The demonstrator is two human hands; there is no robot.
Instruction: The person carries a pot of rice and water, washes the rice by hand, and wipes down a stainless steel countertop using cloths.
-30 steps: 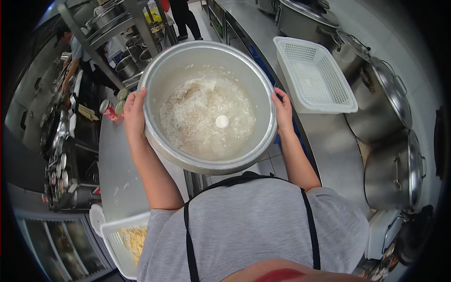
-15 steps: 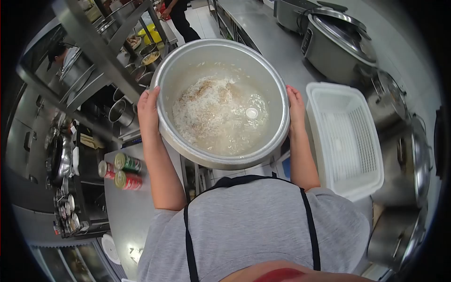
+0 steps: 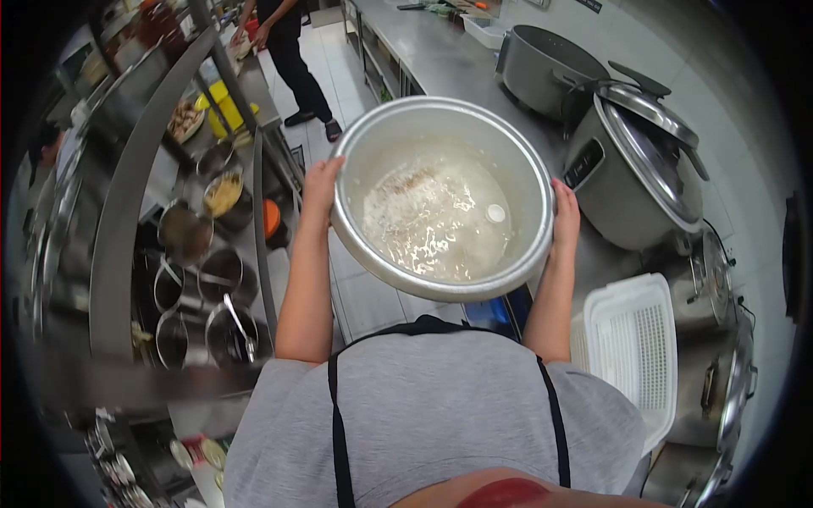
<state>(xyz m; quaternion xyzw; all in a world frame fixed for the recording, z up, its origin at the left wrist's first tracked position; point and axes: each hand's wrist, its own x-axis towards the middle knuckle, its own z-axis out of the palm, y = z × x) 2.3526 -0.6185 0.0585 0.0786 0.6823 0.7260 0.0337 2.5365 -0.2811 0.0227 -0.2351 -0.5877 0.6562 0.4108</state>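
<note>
Between my hands is a large round metal rice cooker pot (image 3: 373, 262), held up in front of my chest over the aisle. Inside it, white rice (image 3: 402, 199) with a brownish patch lies heaped toward the left under cloudy water (image 3: 449, 245). A small white disc, perhaps a reflection or the pot's centre, shows at the right of the water. My left hand (image 3: 323, 188) grips the pot's left rim, and my right hand (image 3: 565, 216) grips the right rim. The fingers are partly hidden behind the pot wall.
On the right counter (image 3: 440, 51) stand a lidded rice cooker (image 3: 622, 169), an open grey cooker (image 3: 550, 63) and a white plastic basket (image 3: 631, 347). Metal pots (image 3: 224, 279) and a steel shelf frame (image 3: 127, 195) line the left. Another person (image 3: 296, 63) stands ahead in the aisle.
I have moved forward along the aisle with the pot; basket and cans now sit farther back. The pot shifts right in view, and the water has spread over more of the rice.
</note>
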